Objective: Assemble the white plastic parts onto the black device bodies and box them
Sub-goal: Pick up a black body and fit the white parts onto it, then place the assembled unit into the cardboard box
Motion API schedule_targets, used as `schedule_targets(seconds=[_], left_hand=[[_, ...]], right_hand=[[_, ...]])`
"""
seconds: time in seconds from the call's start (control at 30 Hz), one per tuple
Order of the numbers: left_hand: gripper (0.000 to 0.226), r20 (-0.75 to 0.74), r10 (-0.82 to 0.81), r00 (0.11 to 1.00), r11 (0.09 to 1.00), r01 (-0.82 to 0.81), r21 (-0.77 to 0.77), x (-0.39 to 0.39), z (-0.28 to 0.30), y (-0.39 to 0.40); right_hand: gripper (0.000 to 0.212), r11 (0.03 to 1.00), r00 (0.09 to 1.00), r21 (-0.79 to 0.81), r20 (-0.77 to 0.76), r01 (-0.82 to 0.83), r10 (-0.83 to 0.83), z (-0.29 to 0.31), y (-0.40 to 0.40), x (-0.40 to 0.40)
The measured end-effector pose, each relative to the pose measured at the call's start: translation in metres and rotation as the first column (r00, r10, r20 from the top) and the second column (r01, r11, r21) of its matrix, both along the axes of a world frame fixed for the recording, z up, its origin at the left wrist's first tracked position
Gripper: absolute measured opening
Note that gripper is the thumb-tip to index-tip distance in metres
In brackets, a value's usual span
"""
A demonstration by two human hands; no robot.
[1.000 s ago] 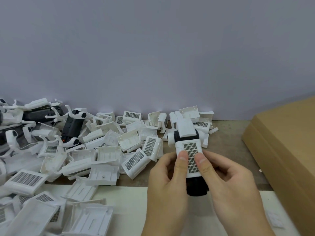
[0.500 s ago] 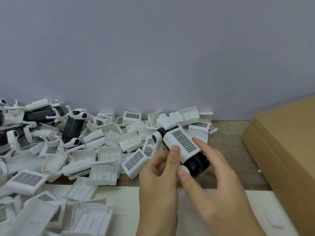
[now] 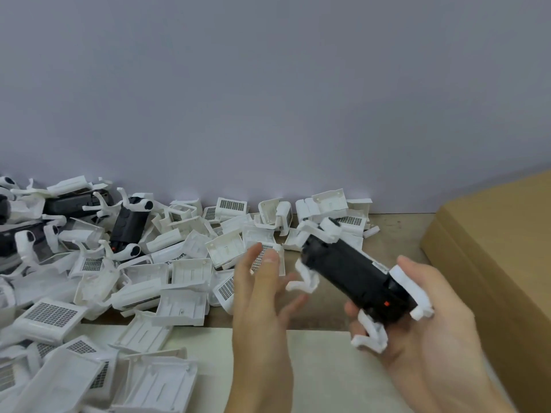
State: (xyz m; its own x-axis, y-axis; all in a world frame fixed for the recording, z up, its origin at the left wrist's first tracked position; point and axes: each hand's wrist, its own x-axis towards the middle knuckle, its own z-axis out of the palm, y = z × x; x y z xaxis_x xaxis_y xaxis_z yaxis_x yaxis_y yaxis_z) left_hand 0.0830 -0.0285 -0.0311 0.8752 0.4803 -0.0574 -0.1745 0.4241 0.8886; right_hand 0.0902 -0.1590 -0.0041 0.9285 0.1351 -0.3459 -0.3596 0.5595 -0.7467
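My right hand (image 3: 429, 317) grips a black device body (image 3: 354, 278) with white plastic parts clipped on its ends and sides. The body is tilted, its far end pointing up and left, its black underside facing me. My left hand (image 3: 262, 296) hovers just left of it with fingers spread, holding nothing. A heap of loose white plastic parts (image 3: 182, 272), some with grey grids, covers the left of the table. Other black device bodies (image 3: 128, 225) lie in the heap at the far left.
A brown cardboard box (image 3: 501, 251) stands at the right edge. A grey wall runs behind the table. A pale sheet (image 3: 316, 368) covers the near part of the brown tabletop (image 3: 396, 231), under my hands.
The device has been turned over, grid side away, and moved right. My left hand has let go of it and opened; only my right hand holds it now.
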Motion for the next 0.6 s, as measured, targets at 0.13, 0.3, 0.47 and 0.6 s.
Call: schedule_targets(seconds=[0.13,0.3,0.47,0.6], left_hand=[[0.039,0.025,-0.117,0.993,0.988,0.119,-0.102,-0.001,0.003,0.004],[0.016,-0.016,-0.051,0.999,0.998,0.05,-0.032,-0.001,0.005,0.018],[0.026,-0.151,-0.064,0.987,0.984,0.087,0.155,0.004,-0.004,0.016],[0.033,-0.148,-0.099,0.984,0.992,0.109,0.063,0.004,0.0,0.007]], right_hand=[[0.049,0.955,0.956,-0.055,-0.023,-0.292,0.291,-0.005,0.001,0.0],[0.009,0.712,0.853,-0.545,-0.01,-0.442,0.521,-0.011,-0.007,0.004],[0.03,0.352,0.633,-0.794,-0.053,-0.496,0.772,-0.008,-0.026,0.006],[0.02,0.54,0.71,-0.697,0.063,-0.472,0.701,0.001,-0.033,0.002]])
